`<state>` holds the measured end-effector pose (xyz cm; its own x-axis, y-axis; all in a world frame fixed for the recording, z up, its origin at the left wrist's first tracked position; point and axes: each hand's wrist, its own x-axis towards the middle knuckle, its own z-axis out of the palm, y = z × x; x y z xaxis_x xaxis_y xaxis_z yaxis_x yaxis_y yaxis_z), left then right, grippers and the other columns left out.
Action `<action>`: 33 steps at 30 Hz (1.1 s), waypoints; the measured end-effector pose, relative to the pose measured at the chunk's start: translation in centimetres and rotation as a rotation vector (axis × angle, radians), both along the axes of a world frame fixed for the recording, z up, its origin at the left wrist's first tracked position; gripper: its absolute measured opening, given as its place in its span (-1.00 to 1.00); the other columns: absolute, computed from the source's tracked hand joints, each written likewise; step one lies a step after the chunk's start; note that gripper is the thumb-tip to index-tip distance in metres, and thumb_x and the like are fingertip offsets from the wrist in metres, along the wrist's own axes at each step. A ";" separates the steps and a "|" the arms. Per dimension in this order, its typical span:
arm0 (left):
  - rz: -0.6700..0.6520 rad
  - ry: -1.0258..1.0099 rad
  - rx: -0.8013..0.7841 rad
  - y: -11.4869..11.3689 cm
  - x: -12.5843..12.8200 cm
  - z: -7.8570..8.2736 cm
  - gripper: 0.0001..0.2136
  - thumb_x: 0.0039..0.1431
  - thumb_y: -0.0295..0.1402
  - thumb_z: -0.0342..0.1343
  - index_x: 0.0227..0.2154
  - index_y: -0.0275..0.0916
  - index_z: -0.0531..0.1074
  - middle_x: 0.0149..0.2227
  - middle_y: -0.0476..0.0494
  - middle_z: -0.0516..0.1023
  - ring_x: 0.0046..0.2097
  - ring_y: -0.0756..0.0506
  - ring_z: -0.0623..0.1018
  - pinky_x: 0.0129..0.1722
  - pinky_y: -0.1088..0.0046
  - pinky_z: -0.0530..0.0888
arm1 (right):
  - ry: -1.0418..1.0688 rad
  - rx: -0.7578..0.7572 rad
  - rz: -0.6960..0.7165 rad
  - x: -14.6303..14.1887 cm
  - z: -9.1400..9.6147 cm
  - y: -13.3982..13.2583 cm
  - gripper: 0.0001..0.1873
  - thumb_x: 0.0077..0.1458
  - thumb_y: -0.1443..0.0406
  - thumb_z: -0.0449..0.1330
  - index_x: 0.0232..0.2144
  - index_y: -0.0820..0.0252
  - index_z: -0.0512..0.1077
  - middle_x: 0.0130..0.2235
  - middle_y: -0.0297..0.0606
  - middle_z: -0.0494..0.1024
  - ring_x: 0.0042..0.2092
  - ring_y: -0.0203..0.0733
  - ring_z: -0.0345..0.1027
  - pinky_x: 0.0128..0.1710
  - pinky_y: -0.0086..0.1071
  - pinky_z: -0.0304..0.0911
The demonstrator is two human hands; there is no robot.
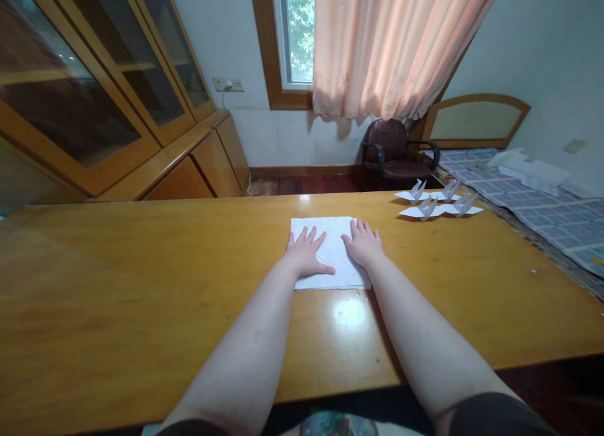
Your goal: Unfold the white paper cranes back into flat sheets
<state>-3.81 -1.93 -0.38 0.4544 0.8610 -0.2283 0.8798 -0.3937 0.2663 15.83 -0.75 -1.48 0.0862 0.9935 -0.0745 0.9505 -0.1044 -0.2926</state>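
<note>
A white sheet of paper (337, 250) lies flat on the wooden table, its near edge looking doubled or slightly uneven. My left hand (306, 253) rests on its left part with the fingers spread. On the right part, my right hand (363, 242) lies palm down, fingers apart, with the fingertips near the far right corner. Neither hand grips anything; both press on the paper. Several folded white paper cranes (427, 207) stand in a group at the table's far right.
The shiny wooden table (165, 285) reaches wide to both sides. A glass-door cabinet (117, 77) is at the left. Behind the table are a dark red armchair (389, 146) and a pink curtain (377, 52). To the right is a bed with a checked cover (533, 203).
</note>
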 end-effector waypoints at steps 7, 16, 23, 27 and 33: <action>0.022 -0.017 0.034 0.3 -0.4 -0.3 0.04 -0.25 0.30 0.00 0.29 -0.05 -0.19 0.34 -0.18 -0.32 0.33 -0.38 -0.29 0.18 -0.19 -0.30 | 0.556 0.568 -0.528 4.5 -0.7 1.3 -0.41 0.01 0.13 0.08 0.06 0.32 0.24 0.17 0.06 0.21 0.19 0.03 0.07 0.16 -0.13 -0.01; 0.109 -0.077 0.112 0.7 -0.7 -0.4 -0.23 0.02 0.22 -0.18 0.26 -0.04 -0.02 0.34 -0.14 -0.15 0.34 -0.31 -0.15 0.21 -0.14 -0.22 | 0.601 0.925 -1.154 16.9 -1.4 2.1 -0.64 -0.01 0.36 0.05 -0.10 0.31 0.24 -0.06 -0.01 0.38 -0.03 -0.11 0.29 0.04 -0.29 0.15; 0.197 -0.094 0.153 1.0 -0.6 -0.5 -0.36 0.15 0.10 -0.26 0.24 -0.06 0.06 0.32 -0.11 -0.05 0.33 -0.31 -0.09 0.22 -0.13 -0.16 | 0.483 0.897 -1.029 27.8 -0.8 3.7 -0.38 -0.19 0.17 0.30 -0.08 0.33 0.28 -0.02 -0.01 0.38 0.01 -0.02 0.27 0.07 -0.21 0.14; 0.199 -0.088 0.166 1.0 -0.6 -0.6 -0.37 0.15 0.10 -0.26 0.23 -0.04 0.07 0.32 -0.10 -0.04 0.33 -0.30 -0.08 0.22 -0.12 -0.15 | 0.401 0.961 -0.982 29.7 -1.5 5.2 -0.35 -0.17 0.13 0.29 -0.04 0.39 0.34 0.04 0.08 0.37 0.10 0.05 0.21 0.14 -0.16 0.05; 0.206 -0.066 0.163 0.9 -0.6 -0.5 -0.37 0.15 0.10 -0.27 0.24 -0.04 0.06 0.32 -0.09 -0.05 0.33 -0.28 -0.09 0.23 -0.10 -0.16 | 0.385 0.924 -0.971 31.0 -1.3 6.4 -0.33 -0.16 0.12 0.28 -0.02 0.41 0.35 0.05 0.12 0.34 0.11 0.06 0.18 0.14 -0.17 0.03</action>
<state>-4.41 -1.03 -0.88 0.2748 0.9600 -0.0542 0.9287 -0.2504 0.2737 46.84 5.64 -2.75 0.8853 0.2509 0.3915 0.4553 -0.2960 -0.8397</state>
